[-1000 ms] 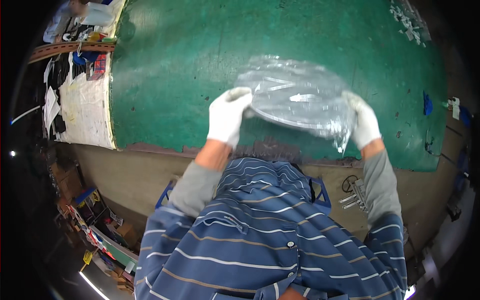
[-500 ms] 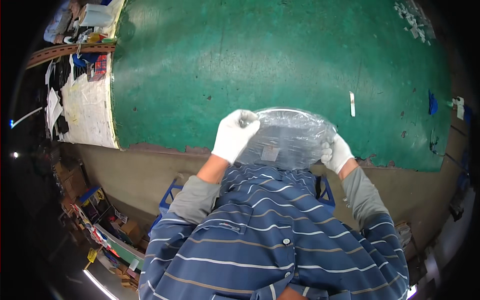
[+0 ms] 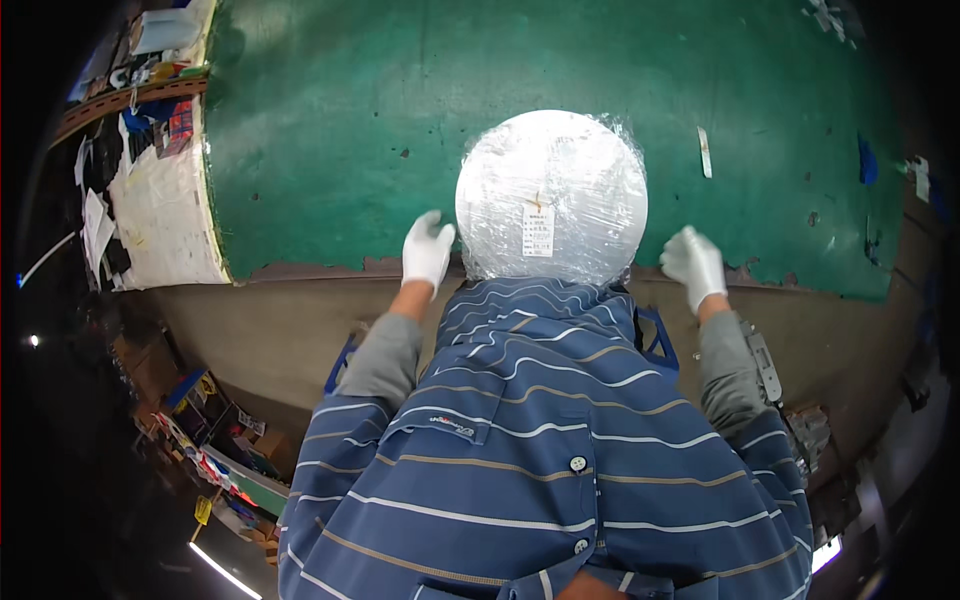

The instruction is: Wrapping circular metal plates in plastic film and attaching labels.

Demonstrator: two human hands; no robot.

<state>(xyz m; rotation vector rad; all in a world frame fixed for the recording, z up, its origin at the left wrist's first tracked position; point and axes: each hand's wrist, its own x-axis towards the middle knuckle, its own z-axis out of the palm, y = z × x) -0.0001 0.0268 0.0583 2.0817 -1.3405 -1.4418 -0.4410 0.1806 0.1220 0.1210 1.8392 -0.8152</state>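
Note:
A round, flat disc wrapped in clear plastic film (image 3: 560, 165) lies on the near edge of the green tabletop, right in front of my body. It looks silvery white, and a small printed white label (image 3: 539, 232) sits on its lower part. My left hand (image 3: 428, 252), in a white glove, is open just left of the disc, fingers apart and holding nothing. To the right, clear of the disc by a small gap, my gloved right hand (image 3: 695, 265) is empty with loosely bent fingers.
The green tabletop (image 3: 330, 150) is worn along its near edge. A narrow pale strip (image 3: 704, 152) lies right of the disc, and a blue scrap (image 3: 867, 160) near the right edge. A whitish side surface (image 3: 165, 220) with papers adjoins at left. Blue seat parts (image 3: 657, 338) show beside my body.
Both hands have let go of the film-wrapped disc and moved apart from it. The disc, tilted against my body before, now lies flatter on the table with its label showing.

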